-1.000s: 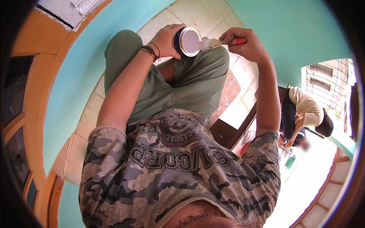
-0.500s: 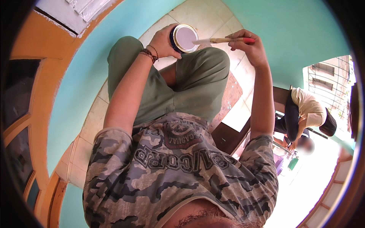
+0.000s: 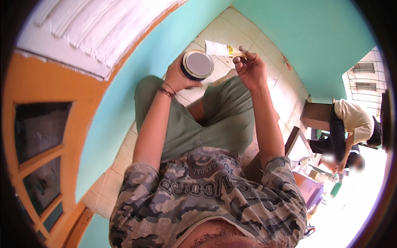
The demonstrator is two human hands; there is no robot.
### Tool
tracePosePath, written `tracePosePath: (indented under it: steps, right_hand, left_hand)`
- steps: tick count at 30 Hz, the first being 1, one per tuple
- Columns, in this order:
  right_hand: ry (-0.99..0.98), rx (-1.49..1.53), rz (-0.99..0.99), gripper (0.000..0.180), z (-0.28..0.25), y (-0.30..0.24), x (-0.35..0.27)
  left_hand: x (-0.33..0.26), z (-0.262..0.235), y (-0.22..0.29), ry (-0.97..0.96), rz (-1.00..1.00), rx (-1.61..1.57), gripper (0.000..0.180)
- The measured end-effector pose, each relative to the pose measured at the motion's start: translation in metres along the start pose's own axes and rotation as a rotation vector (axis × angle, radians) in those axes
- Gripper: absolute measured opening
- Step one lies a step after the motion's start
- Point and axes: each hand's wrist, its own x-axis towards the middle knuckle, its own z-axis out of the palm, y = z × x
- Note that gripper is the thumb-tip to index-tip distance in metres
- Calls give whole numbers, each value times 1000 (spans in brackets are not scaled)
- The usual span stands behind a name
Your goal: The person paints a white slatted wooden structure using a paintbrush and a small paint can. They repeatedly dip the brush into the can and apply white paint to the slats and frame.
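My left hand is wrapped round an open paint can, holding it up above my knees. Greyish paint shows inside the can's pale rim; its side is dark. To the right, my right hand pinches the wooden handle of a paintbrush. The brush's wide bristles are coated in whitish paint and point left, just above and to the right of the can's rim, apart from the paint inside. A yellowish band sits between bristles and handle.
A turquoise wall runs close on my left, beside an orange window frame and a white slatted panel. Pale floor tiles lie ahead. At the right, a person in a cream shirt bends near furniture, with another person beside them.
The brush has come away from the paint in the can and turned, showing its flat, coated bristles. The view has shifted, showing more of the white slatted panel.
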Motion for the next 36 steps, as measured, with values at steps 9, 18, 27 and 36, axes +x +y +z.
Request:
tracePosePath:
  steps: [9,18,27,36]
  right_hand:
    - [-41,35,-409,25,49,17,30]
    - [8,-516,-591,19,81,47,65]
    - [-84,-802,-1037,26,108,88,72]
    - [-37,-828,-1097,25,114,90,83]
  left_hand:
    - [-16,-18,18,38,-144,77,112]
    - [-64,-72,52,-66,-103,-96,101]
    - [-192,-87,63,42,-189,-150,128]
    - [-176,-90,64,-115,-230,-9,131]
